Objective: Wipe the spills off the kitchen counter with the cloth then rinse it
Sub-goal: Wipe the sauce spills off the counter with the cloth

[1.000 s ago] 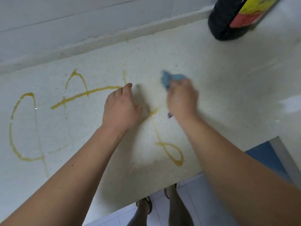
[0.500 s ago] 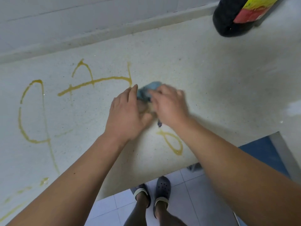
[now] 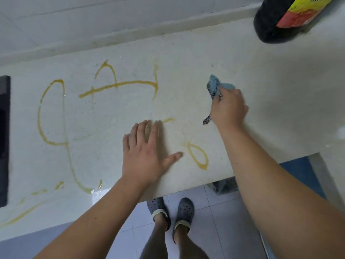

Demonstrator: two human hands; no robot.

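Yellow spills run in lines and loops over the pale speckled counter (image 3: 261, 94): a long horizontal streak (image 3: 119, 85), a big loop (image 3: 50, 113) at the left and a small loop (image 3: 198, 156) near the front edge. A faint smear lies between the streak and the small loop. My right hand (image 3: 228, 107) is closed on a bunched blue cloth (image 3: 214, 86) pressed on the counter right of the spills; a strip of the cloth hangs below my palm. My left hand (image 3: 145, 154) lies flat on the counter, fingers spread, just left of the small loop, holding nothing.
A dark bottle (image 3: 276, 21) with a yellow and red label stands at the back right against the wall ledge. A black object (image 3: 3, 139) sits at the counter's left edge. The counter's front edge runs above my feet (image 3: 169, 212) on the tiled floor.
My right hand swept the cloth left beside my left hand, then back right. My left hand slid toward the front and spread flat. The streak between the two hands is now a faint smear.
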